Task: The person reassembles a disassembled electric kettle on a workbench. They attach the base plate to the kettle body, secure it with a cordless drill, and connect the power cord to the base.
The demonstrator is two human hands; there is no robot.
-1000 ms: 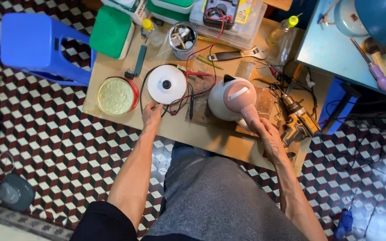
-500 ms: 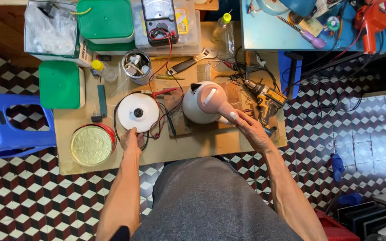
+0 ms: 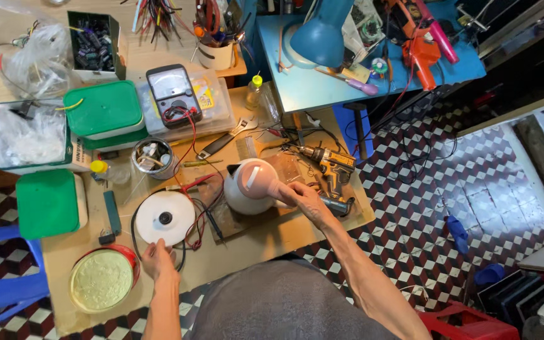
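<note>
The right hand (image 3: 300,198) has a closed grip on the handle of the pale plastic electric kettle (image 3: 250,186), upright mid-table; the left hand (image 3: 157,259), fingers loose and empty, touches the round white kettle base (image 3: 165,218) beside it. The kettle is not yet seated on the base.

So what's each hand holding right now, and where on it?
Right hand grips the pale kettle by its handle. Left hand rests at the near edge of the white round base; no clear grip.

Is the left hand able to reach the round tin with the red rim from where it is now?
Probably yes. The left hand rests at the white base, and the round tin lies right beside it with nothing between them.
</note>
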